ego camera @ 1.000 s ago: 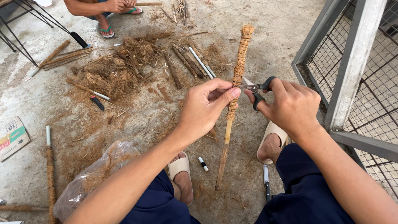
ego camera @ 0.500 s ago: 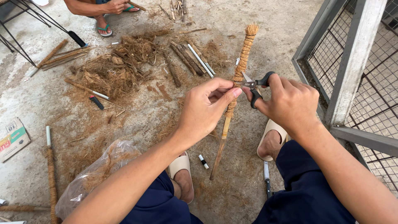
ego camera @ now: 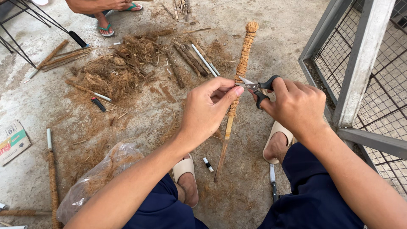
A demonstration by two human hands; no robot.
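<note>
1. My left hand [ego camera: 207, 112], centre of frame, pinches the long wooden stick wrapped in brown coconut-fibre cord [ego camera: 242, 63] between thumb and forefinger at the lower end of the wrapping; the other fingers curl loosely.
2. My right hand [ego camera: 296, 108], right of centre, grips the small black-handled scissors [ego camera: 259, 87], fingers closed through the loops. The blades stand slightly apart, tips touching the stick just beside my left fingertip.
3. The stick runs from upper centre down to lower centre, its bare end between my two beige sandals [ego camera: 277, 142].
4. Judgement: to trim cleanly, keep the pinch tight just below the cut so the cord cannot unwind, and keep the blade tips angled away from the forefinger.
5. Hard to make out: the strand being cut is hidden behind my left fingers. Another person's foot in a green flip-flop [ego camera: 106, 29] is cut off at upper left. The contents of the crumpled clear plastic bag [ego camera: 99, 174], lower left, are unclear.
</note>
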